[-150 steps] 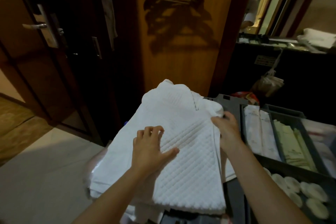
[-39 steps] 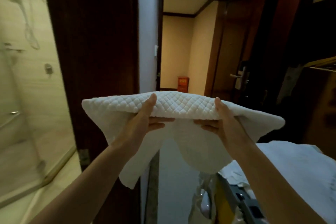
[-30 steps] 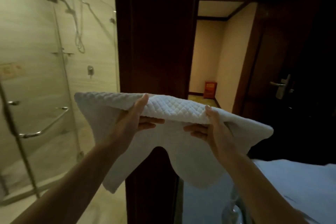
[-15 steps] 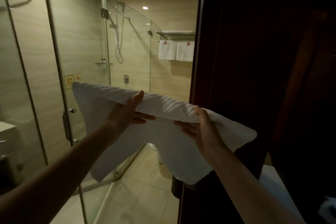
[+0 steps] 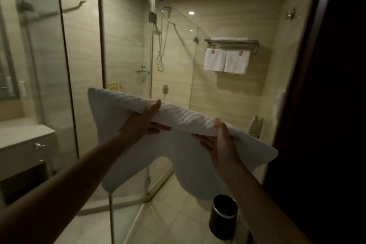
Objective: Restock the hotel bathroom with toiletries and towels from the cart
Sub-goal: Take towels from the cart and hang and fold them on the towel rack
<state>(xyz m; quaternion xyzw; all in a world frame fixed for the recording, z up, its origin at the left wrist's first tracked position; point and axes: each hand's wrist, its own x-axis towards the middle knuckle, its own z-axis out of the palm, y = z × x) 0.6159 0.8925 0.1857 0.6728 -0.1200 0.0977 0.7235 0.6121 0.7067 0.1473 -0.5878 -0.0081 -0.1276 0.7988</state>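
Note:
A folded white quilted towel [image 5: 184,117] hangs across both my hands at chest height, its ends drooping at left and right. My left hand [image 5: 144,123] grips it near the middle, thumb on top and fingers beneath. My right hand [image 5: 217,142] grips it further right the same way. On the far bathroom wall a metal towel rack [image 5: 231,42] carries a folded towel on top, and two small white towels [image 5: 226,61] with red logos hang from it. The cart is out of view.
A glass shower enclosure [image 5: 170,85] fills the middle, with a glass panel [image 5: 65,85] close at left. A vanity counter [image 5: 25,134] stands at the left edge. A dark bin [image 5: 223,216] sits on the tiled floor below the towel. The dark wooden door frame [image 5: 316,105] borders the right.
I have carried the towel from the cart through the doorway; the view has swung left from the corridor into the bathroom. Both hands hold the towel just as before.

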